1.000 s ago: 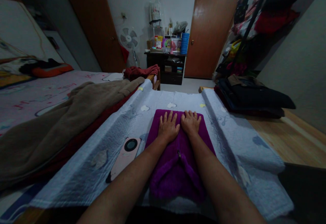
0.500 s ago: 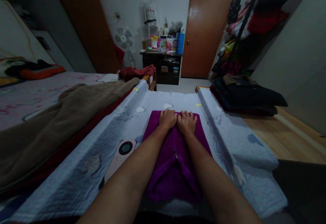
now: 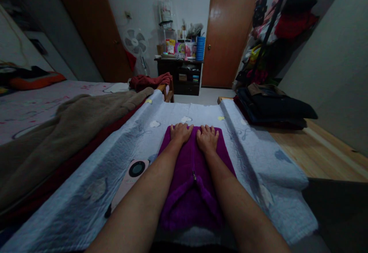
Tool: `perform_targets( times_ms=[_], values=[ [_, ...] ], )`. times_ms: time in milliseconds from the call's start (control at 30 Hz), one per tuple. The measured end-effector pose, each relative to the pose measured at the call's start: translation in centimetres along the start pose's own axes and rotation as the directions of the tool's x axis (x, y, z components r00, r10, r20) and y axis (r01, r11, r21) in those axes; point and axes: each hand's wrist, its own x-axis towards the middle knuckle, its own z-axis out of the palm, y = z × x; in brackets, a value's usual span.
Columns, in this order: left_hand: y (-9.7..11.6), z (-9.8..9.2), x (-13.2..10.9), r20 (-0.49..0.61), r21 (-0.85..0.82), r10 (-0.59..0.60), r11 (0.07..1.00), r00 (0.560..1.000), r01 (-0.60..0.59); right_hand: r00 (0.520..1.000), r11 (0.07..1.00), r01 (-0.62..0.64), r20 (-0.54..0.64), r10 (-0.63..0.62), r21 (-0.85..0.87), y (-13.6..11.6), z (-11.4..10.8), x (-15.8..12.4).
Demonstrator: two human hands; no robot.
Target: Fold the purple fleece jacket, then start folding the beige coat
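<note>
Two hands — left hand (image 3: pixel 180 132), right hand (image 3: pixel 207 138) — press flat, grip open, on purple fleece (image 3: pixel 191 203); left fingertips (image 3: pixel 181 126) perhaps curl over its far edge.

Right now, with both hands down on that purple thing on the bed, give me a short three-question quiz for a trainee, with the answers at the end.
1. True or false: the left hand and the right hand both lie on the purple garment.
2. Where is the pink phone? A) on the quilt, beside the garment on the left hand's side; B) on top of the garment; C) under the right hand.
3. Fill in: between the forearms, a ___ runs down the garment's middle.
Key: 1 true; 2 A; 3 zip.
</note>
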Motion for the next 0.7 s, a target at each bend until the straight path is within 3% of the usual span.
perform_targets(
  times_ms=[233,500,700],
  values=[
    [-1.2,-0.6,1.2,0.144,0.032,-0.036,0.999,0.989,0.032,1.0,1.0,0.005,-0.012,-0.005,0.007,0.1,0.0,0.1],
    [-2.1,-0.2,2.6,0.21,0.02,-0.102,0.995,0.972,0.1,1.0,1.0,0.008,-0.028,-0.008,0.007,0.2,0.3,0.0],
    [-3.7,0.2,3.5,0.26,0.022,-0.083,0.997,0.962,0.08,1.0,1.0,-0.003,-0.015,0.003,0.009,0.2,0.4,0.2]
  ],
)
